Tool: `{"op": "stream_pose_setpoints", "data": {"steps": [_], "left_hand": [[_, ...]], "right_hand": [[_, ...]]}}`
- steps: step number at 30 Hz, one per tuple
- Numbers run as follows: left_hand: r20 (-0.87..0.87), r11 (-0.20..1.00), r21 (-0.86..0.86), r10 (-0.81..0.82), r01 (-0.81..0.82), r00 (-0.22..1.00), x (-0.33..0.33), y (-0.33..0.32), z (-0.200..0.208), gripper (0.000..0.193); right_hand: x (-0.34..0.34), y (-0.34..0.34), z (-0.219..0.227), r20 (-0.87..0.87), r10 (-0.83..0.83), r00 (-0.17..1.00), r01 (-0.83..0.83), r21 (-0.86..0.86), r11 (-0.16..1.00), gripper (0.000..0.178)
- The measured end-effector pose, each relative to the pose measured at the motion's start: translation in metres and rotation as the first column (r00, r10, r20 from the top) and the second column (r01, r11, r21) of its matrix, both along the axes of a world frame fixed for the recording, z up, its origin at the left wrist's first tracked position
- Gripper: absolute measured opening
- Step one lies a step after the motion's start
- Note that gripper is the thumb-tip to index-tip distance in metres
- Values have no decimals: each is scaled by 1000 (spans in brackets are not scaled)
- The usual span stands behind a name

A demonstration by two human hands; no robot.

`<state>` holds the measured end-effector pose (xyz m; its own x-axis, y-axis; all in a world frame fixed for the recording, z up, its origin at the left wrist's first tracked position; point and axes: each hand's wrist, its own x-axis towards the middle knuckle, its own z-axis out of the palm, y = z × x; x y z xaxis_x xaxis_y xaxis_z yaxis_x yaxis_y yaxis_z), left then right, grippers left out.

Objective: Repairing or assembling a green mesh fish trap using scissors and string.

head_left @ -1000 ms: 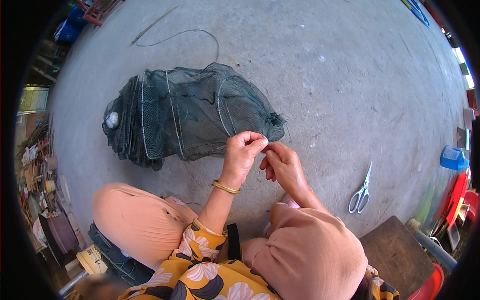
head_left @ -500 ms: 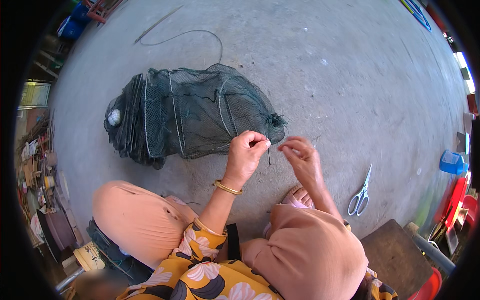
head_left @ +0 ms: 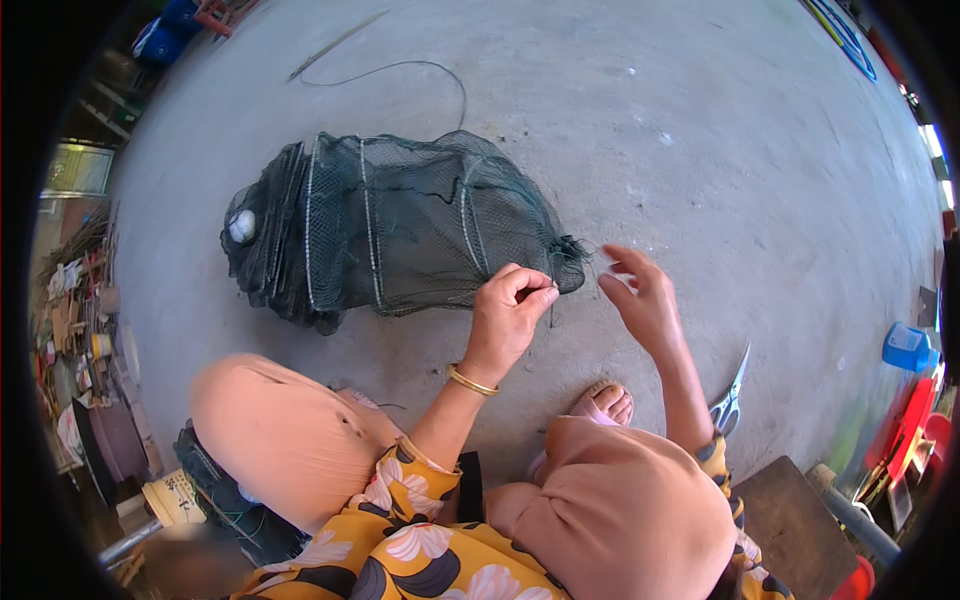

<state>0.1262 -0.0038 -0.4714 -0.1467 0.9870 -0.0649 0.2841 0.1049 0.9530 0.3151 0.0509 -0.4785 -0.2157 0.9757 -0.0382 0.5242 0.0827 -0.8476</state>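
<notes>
A dark green mesh net trap (head_left: 420, 215) with pale hoops lies on the concrete, its left part folded into a stack. At its right end the mesh is gathered into a tied tuft (head_left: 572, 248). My left hand (head_left: 508, 312), a gold bangle at the wrist, pinches a thin dark string just below that end; a short piece hangs under the fingertips. To the right of the tuft is my right hand (head_left: 642, 298), thumb and fingers apart. A fine strand shows faintly between the tuft and this hand; whether they touch is unclear.
Scissors (head_left: 732, 395) lie beside my right forearm, partly covered. A white ball-like float (head_left: 242, 227) sits on the folded net. A cord (head_left: 420, 64) trails beyond the net. At the right stand a blue jug (head_left: 907, 347) and a brown board (head_left: 795, 520). Clutter lines the left edge.
My right hand has moved up and away from my left hand, its fingers spreading. The left keeps its pinch. The whole view has shifted slightly, and my right forearm now partly covers the scissors.
</notes>
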Motion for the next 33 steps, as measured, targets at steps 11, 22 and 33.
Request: {"op": "stream_pose_setpoints", "data": {"steps": [11,22,33], "left_hand": [[-146,980,199,45,-15,988,3,1,-2,11],[-256,970,243,47,17,966,-1,-5,-3,11],[-336,964,236,-35,120,941,6,-7,-8,10]], "right_hand": [[-55,-9,27,-143,33,989,-18,102,995,11],[194,-81,125,-944,-290,159,46,-287,957,27],[346,-243,-66,588,-411,697,417,134,899,32]]}}
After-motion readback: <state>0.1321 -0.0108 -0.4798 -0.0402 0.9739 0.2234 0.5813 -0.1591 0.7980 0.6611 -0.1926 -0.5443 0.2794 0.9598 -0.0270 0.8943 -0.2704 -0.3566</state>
